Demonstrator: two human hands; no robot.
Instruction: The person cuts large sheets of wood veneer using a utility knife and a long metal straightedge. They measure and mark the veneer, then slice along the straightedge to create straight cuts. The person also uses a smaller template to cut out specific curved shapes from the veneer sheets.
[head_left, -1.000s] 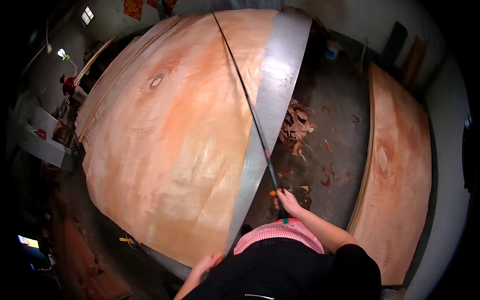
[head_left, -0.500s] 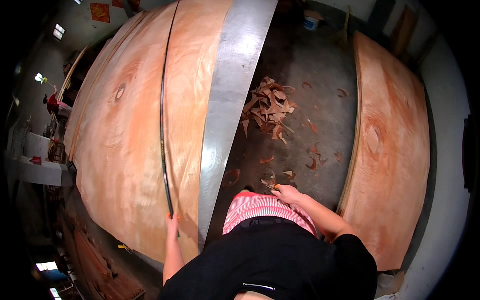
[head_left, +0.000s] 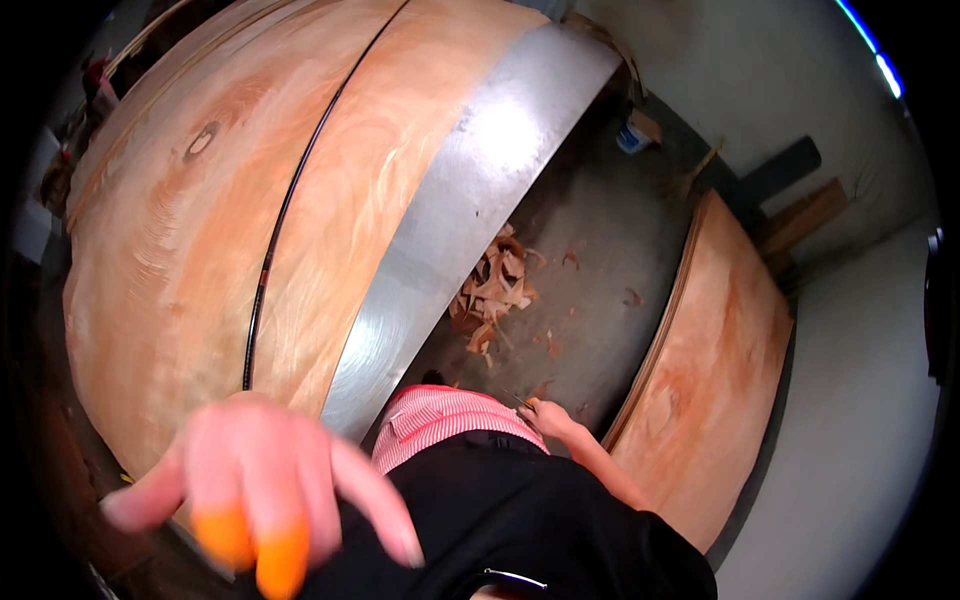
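Currently we list left hand [head_left: 275,475], loosely spread; right hand [head_left: 553,419], closed on slim tool [head_left: 521,401]; black rod [head_left: 298,185] across wood sheet [head_left: 200,240].

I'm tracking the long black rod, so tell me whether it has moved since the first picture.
Yes, leftward: the black rod crossed the metal strip then; now all its visible length runs over the wood sheet, left of that strip.

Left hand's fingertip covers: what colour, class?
The fingertip covers are orange, best seen in the head view.
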